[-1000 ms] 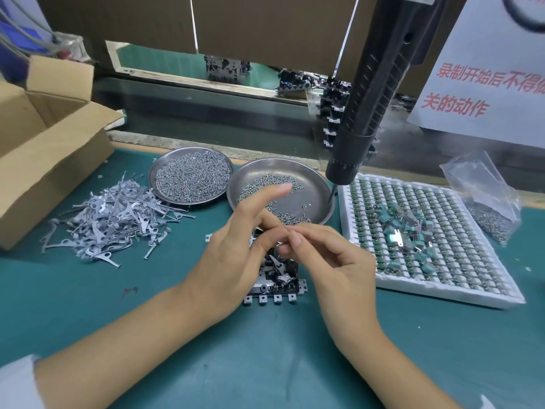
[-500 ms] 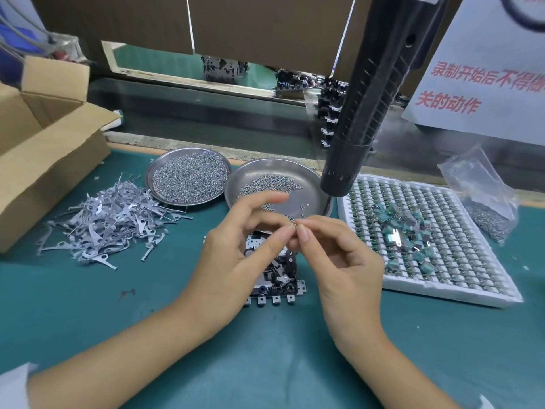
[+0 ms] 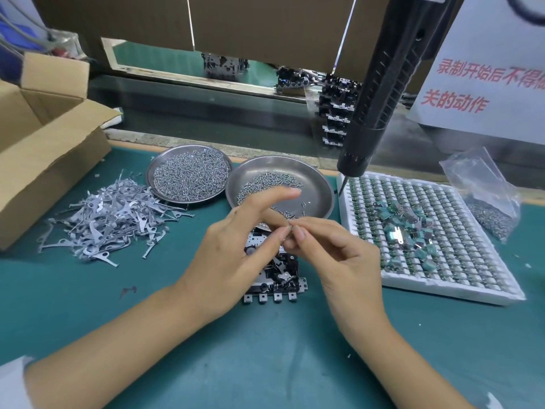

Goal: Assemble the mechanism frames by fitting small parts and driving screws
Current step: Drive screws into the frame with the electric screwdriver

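A metal mechanism frame (image 3: 280, 278) lies on the green mat, partly hidden under my hands. Above it my left hand (image 3: 236, 255) and my right hand (image 3: 336, 255) meet fingertip to fingertip, both pinching a tiny screw (image 3: 290, 226). My left index finger sticks out straight over the dish. A black electric screwdriver (image 3: 380, 93) hangs above the right side, its bit just over the tray's far left corner. Two steel dishes hold screws: a full one (image 3: 188, 174) and a sparser one (image 3: 315, 178).
A heap of grey stamped metal levers (image 3: 109, 219) lies to the left. An open cardboard box (image 3: 44, 143) stands at the far left. A white tray (image 3: 442, 278) of green parts sits on the right, with a plastic bag of screws (image 3: 483, 196) behind it.
Both hands have risen slightly off the frame, fingertips staying together around the screw. My left index finger has straightened further out over the dish.
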`<state>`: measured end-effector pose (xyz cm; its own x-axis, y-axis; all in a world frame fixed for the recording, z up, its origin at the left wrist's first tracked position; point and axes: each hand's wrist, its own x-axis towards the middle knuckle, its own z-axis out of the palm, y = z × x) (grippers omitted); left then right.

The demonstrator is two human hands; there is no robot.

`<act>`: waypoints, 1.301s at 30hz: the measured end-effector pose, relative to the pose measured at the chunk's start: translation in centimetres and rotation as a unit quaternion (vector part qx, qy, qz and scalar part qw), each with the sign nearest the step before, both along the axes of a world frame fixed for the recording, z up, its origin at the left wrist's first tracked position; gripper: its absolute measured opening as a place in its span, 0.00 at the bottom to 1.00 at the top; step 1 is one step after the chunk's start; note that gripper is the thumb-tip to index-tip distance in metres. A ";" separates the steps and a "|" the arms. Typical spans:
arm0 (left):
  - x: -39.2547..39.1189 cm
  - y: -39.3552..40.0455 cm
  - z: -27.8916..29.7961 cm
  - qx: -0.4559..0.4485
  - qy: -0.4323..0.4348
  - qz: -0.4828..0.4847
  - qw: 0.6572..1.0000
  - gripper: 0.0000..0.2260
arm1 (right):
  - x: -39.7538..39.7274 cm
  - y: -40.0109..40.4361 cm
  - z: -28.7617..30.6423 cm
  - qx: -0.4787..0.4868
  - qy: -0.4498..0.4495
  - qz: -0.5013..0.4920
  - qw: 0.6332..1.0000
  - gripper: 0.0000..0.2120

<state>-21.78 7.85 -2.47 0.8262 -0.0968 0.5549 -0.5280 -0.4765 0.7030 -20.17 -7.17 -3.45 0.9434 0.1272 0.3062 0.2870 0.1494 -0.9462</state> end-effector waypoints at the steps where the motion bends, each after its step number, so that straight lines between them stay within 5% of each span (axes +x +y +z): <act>1: 0.0 0.0 0.0 0.009 0.002 -0.001 1.000 0.21 | 0.0 0.0 0.0 -0.002 -0.003 0.000 1.000 0.06; 21: 0.7 0.7 -0.1 0.024 -0.023 -0.037 0.999 0.17 | 0.4 -0.4 0.1 0.021 0.020 0.035 0.999 0.07; 39: 1.3 0.6 -1.3 0.099 -0.152 -0.023 0.983 0.19 | 0.4 -0.5 -0.7 -0.052 -0.076 -0.003 0.996 0.06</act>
